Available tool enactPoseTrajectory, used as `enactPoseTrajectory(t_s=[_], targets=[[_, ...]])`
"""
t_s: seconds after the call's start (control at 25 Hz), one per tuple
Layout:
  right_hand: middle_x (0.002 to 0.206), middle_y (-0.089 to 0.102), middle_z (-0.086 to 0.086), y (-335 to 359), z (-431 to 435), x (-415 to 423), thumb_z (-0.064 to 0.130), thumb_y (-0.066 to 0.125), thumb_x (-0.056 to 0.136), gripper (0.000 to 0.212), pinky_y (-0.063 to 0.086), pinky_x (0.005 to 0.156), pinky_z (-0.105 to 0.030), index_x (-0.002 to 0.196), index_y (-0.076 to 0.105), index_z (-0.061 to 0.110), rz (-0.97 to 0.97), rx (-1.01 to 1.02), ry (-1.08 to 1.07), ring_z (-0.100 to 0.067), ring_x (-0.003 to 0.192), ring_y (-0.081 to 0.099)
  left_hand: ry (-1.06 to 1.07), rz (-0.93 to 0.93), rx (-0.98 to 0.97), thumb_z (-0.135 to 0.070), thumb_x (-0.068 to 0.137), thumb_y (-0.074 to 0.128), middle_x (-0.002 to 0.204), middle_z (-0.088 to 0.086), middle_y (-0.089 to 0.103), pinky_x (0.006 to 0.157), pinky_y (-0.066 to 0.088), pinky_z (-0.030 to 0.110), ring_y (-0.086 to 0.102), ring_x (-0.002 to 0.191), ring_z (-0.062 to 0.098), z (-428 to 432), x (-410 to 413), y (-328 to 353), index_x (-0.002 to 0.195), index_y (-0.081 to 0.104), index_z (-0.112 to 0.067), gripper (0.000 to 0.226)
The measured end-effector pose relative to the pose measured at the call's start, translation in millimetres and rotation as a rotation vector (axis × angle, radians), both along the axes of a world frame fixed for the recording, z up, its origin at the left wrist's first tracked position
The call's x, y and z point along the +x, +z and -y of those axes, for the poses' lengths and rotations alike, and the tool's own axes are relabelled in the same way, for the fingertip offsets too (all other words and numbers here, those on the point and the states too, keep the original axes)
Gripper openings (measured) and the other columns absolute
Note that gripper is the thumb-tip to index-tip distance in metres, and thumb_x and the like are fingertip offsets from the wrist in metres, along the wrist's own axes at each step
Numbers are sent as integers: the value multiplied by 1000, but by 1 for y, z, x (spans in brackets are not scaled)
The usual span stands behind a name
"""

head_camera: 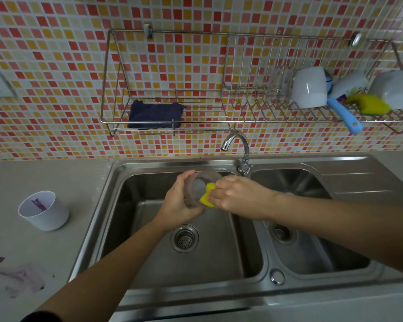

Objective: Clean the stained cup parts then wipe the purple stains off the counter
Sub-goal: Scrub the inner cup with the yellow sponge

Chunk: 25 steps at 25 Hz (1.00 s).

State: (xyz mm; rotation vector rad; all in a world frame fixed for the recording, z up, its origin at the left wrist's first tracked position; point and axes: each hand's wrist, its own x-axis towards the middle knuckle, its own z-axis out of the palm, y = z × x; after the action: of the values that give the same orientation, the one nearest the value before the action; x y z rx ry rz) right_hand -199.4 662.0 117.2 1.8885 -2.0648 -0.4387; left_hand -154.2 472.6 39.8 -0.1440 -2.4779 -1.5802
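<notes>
Yellow sponge (208, 194), pinched in my right grip (237, 197), met the clear cup part (199, 185) from its right; my left grip (179, 202) clasped it.

no legible text, brand, number or sign anywhere in view. colourful print on the white mug (350, 86) in the wire rack (277, 121), too blurred to read.
</notes>
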Motion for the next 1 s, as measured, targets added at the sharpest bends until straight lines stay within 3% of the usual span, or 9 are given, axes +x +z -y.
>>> enactPoseTrajectory(t_s=[0.08, 0.16, 0.24, 0.36, 0.44, 0.56, 0.64, 0.76, 1.0], targets=[[70, 64, 9, 5, -4, -6, 9, 54, 79, 19, 49, 65, -25, 70, 64, 21, -90, 10, 93, -13, 71, 55, -83, 6, -29, -11, 59, 86, 124, -11, 52, 81, 53, 18, 59, 108, 4, 4, 1, 0, 131, 33, -33, 92], [70, 64, 8, 8, -4, -9, 8, 57, 79, 17, 50, 66, -26, 70, 64, 20, -92, 3, 104, -14, 72, 55, -117, -43, -99, -22, 59, 86, 130, -6, 52, 91, 51, 27, 54, 117, 7, 3, -1, 0, 135, 35, -26, 92], [72, 66, 7, 6, 1, -2, 10, 67, 73, 10, 50, 64, -26, 74, 67, 20, -12, -46, 6, -15, 71, 56, -67, -84, -116, -29, 58, 85, 130, -8, 50, 99, 45, 28, 50, 120, 6, -1, -2, 1, 131, 38, -31, 87], [80, 70, -1, 4, 0, 2, 2, 71, 67, 24, 48, 62, -31, 88, 68, 14, 295, -79, -119, -21, 69, 56, 15, -75, -66, -36, 55, 82, 126, -21, 47, 99, 44, 25, 49, 118, 2, -5, 2, -2, 123, 34, -46, 83], [82, 71, 1, 6, -2, -1, 8, 72, 69, 22, 49, 64, -30, 89, 69, 15, 238, -61, -130, -20, 72, 58, 54, -57, -41, -34, 54, 81, 124, -20, 49, 96, 47, 28, 51, 117, 3, -6, 3, -4, 124, 37, -43, 83], [83, 70, 4, 5, -3, 2, 8, 73, 70, 22, 50, 66, -28, 90, 68, 17, 151, -73, -149, -17, 73, 59, 63, -51, -40, -31, 54, 81, 123, -18, 50, 97, 41, 13, 49, 116, -1, -8, -1, -3, 127, 37, -36, 85], [95, 71, -2, 3, 0, 7, -3, 66, 69, 36, 52, 74, -34, 102, 66, 12, 326, -65, -186, -23, 80, 58, 62, -51, -56, -29, 55, 82, 124, -15, 50, 94, 39, 8, 48, 114, 0, -7, -2, -5, 130, 39, -28, 86], [113, 68, -4, 5, 0, 9, -8, 56, 69, 53, 46, 87, -37, 118, 61, 11, 551, -127, -344, -26, 95, 56, 99, -53, -50, -29, 57, 83, 125, -10, 50, 93, 44, 17, 51, 114, 4, -8, 0, -9, 131, 40, -22, 86], [107, 70, -5, 2, -3, 10, -12, 56, 65, 54, 49, 81, -34, 115, 63, 8, 550, -132, -360, -25, 88, 57, 135, -17, -61, -16, 59, 86, 125, -6, 53, 82, 34, -4, 50, 108, 3, -6, -4, -4, 132, 41, -20, 86]])
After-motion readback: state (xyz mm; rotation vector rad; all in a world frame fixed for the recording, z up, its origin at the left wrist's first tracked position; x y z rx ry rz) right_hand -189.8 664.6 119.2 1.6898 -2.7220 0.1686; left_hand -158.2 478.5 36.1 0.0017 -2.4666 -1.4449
